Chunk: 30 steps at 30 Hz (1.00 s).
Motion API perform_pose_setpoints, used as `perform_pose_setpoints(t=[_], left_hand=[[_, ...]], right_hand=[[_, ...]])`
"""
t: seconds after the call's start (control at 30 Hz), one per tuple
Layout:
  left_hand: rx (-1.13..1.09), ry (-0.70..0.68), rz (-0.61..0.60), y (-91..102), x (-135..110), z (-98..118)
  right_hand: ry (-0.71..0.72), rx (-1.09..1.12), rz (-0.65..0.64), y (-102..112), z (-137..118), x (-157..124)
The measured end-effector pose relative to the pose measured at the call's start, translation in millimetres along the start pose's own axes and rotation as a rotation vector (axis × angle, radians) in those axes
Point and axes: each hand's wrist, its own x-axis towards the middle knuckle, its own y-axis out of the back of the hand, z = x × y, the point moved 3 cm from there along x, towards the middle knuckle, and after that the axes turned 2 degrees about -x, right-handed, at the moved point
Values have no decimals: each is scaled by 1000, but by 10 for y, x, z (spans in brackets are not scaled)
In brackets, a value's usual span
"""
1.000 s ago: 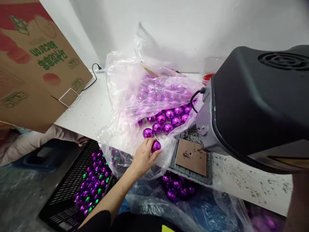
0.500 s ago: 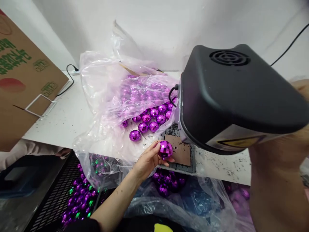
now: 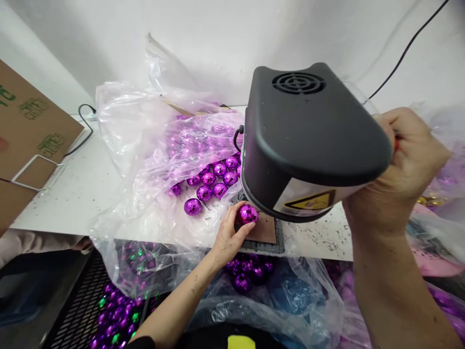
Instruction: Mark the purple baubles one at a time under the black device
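The left hand (image 3: 229,235) is holding a purple faceted ball (image 3: 249,214) between thumb and fingers, its grip narrowed to the ball's width, seemingly so that the side towards the black machine housing (image 3: 312,135) is staying uncovered. The ball is sitting over the brown board (image 3: 268,232); whether it is touching, I cannot tell. The right hand (image 3: 412,155) is curling behind the housing, beside a small red part (image 3: 397,143); what its grip is holding, I cannot tell. Loose purple balls (image 3: 192,207) are lying near the left hand, probably for easy reach.
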Motion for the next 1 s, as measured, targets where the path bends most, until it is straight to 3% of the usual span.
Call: perform_pose_setpoints(t=[0.1,0.27,0.53,0.8,1.0], left_hand=[[176,-146,-30,-63,16,17],[391,-226,-90,-139,5,46],[401,-152,-47,-251,16,-24],[436,-132,-86,-299,57,-35],[364,-88,-118,-305,61,-2]], right_hand=[[8,-6,-4,-4,-13,2],[19,-8,-1,-5,2,-4],[36,-28,7,15,24,-23],[22,12,-3,1,17,-5],[185,-277,37,212,-166,-262]])
